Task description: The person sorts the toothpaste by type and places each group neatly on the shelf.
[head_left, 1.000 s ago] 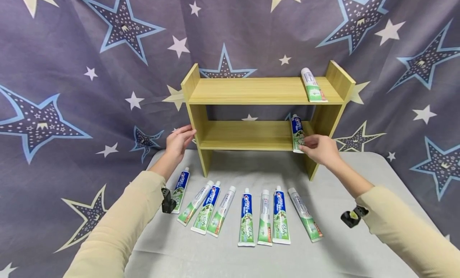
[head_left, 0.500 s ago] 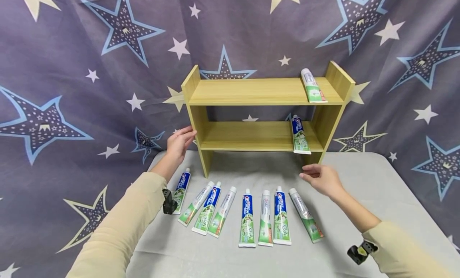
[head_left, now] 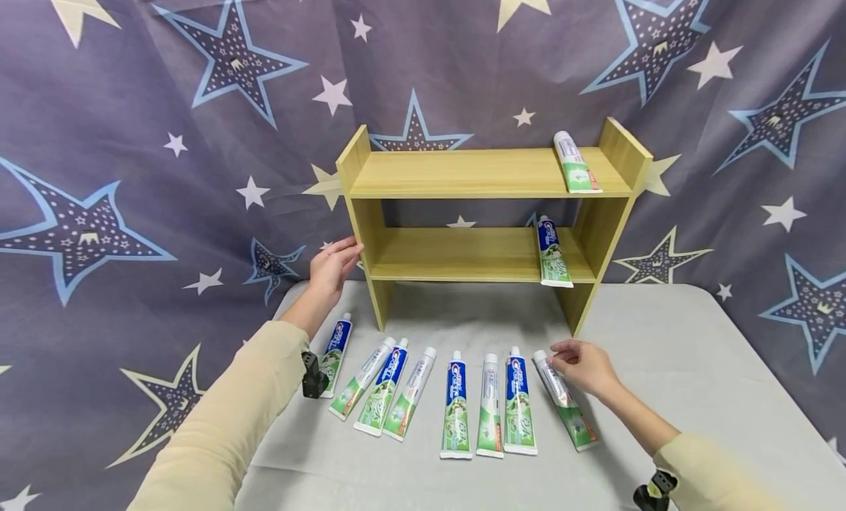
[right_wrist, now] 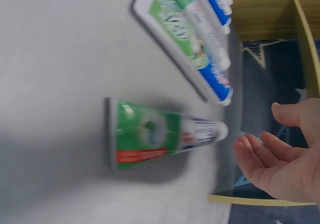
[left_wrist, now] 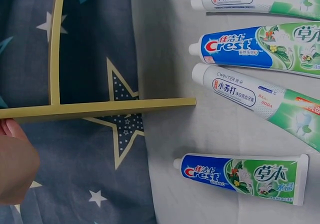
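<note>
My left hand (head_left: 333, 267) rests its fingertips on the outer left side panel of a wooden two-tier shelf (head_left: 456, 265). Its fingers are extended. At the front right, my right hand (head_left: 584, 365) hovers by the cap end of a white-and-green toothpaste tube (head_left: 565, 402) lying on the table. In the right wrist view, the fingers (right_wrist: 265, 156) are parted from the thumb and hold nothing, beside that tube's cap. A blue-and-green Crest toothpaste tube (head_left: 554, 255) lies on the lower tier at right. Another white-and-green toothpaste tube (head_left: 576, 166) lies above it on the top tier.
Several more toothpaste tubes, such as a Crest tube (head_left: 456, 408), lie in a loose row before the shelf on the grey-clothed table (head_left: 687, 364). A star-patterned curtain (head_left: 423, 48) hangs right behind the shelf.
My right hand has let go of the Crest tube on the lower tier and moved down to the white-and-green tube on the table. The left hand has stayed at the shelf's side.
</note>
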`<action>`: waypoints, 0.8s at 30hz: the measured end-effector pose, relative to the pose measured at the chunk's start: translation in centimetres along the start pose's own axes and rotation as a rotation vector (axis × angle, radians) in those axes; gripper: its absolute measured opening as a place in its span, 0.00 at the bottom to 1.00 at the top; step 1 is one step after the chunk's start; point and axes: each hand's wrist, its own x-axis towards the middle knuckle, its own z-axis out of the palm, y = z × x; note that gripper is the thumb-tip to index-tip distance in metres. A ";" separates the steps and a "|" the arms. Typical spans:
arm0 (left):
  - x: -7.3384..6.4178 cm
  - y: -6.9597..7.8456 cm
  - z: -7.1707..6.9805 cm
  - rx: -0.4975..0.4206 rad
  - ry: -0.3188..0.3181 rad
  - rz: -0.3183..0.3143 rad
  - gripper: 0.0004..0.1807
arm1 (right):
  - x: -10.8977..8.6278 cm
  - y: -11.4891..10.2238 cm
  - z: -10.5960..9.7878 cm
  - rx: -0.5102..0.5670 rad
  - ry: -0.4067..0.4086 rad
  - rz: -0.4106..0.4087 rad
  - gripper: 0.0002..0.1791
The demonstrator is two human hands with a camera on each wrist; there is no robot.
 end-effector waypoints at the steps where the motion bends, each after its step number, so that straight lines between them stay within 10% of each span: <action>1: 0.0 -0.1 0.0 0.001 0.001 0.001 0.28 | -0.1 0.3 0.3 -0.005 -0.004 0.001 0.15; 24: -0.2 -0.1 0.0 0.029 -0.002 0.028 0.27 | 0.1 2.3 1.9 -0.001 -0.017 0.119 0.12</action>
